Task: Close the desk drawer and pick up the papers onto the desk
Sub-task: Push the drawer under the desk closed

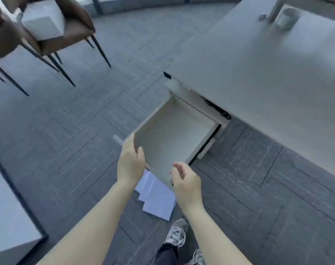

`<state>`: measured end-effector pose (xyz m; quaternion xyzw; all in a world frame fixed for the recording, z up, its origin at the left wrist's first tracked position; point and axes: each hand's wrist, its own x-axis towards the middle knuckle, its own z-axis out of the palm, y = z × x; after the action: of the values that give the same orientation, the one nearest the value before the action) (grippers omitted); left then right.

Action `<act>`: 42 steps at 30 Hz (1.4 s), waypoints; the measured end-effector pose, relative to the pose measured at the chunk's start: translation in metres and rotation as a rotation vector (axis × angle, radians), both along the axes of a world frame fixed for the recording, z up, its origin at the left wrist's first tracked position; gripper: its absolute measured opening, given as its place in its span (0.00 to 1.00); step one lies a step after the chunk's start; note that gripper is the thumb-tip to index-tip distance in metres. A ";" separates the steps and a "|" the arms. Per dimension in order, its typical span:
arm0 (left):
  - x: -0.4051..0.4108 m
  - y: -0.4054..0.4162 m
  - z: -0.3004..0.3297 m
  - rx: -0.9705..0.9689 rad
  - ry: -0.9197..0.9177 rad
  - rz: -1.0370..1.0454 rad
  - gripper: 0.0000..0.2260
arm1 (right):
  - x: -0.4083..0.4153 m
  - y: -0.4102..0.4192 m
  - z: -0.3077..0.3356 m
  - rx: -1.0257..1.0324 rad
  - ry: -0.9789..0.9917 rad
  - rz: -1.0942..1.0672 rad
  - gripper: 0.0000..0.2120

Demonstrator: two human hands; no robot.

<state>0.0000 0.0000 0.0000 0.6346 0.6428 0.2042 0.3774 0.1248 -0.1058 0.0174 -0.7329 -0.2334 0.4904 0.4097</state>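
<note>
The desk drawer (174, 131) stands pulled far out from under the grey desk (258, 77), and its inside is bare. My left hand (131, 161) rests against the drawer's front left corner, fingers along the outside and thumb over the rim. My right hand (186, 180) hovers at the front right corner with fingers curled and apart, holding nothing. Several white papers (157, 197) lie fanned on the carpet below the drawer front, partly hidden by my hands.
Brown chairs (67, 31) with thin dark legs stand at the back left, one bearing a white box (44, 22). A white cabinet corner (8, 217) juts in at the lower left. A cup (286, 18) sits on the desk. My shoes (177, 234) stand near the papers.
</note>
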 end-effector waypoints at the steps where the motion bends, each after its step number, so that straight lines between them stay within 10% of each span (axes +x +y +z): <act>1: -0.013 -0.001 -0.016 -0.087 0.009 0.086 0.23 | -0.015 -0.002 -0.021 -0.098 0.132 -0.041 0.11; 9: -0.045 0.001 -0.128 -0.490 0.008 0.242 0.22 | -0.069 -0.011 -0.117 -0.373 0.772 -0.409 0.25; 24: 0.052 0.069 -0.152 -0.229 0.106 0.200 0.13 | 0.018 0.053 -0.140 -0.188 0.747 -0.669 0.10; 42: 0.233 0.176 -0.172 0.018 0.264 0.011 0.12 | 0.205 0.150 -0.157 -0.038 0.649 -0.587 0.15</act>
<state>0.2333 0.1762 -0.1721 0.6557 0.6884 0.1268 0.2828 0.3294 0.0443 -0.1395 -0.5833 0.1346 0.5625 0.5703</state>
